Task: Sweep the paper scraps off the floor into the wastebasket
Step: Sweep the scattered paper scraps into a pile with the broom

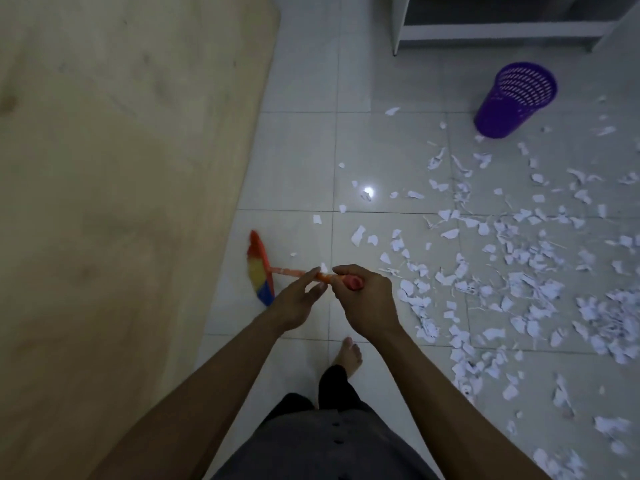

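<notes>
The right grip is clenched round the top end of the orange handle of the broom. The left grip, just left of it, pinches the handle between fingers and thumb. From both grips the handle runs left to the multicoloured bristle head, at centre left on the tiled floor. The paper scraps lie scattered right of the grips, across the frame's right half. The purple wastebasket stands upright at upper right, well apart from the broom.

White paper scraps lie near upright purple wastebasket, multicoloured broom at left.
</notes>
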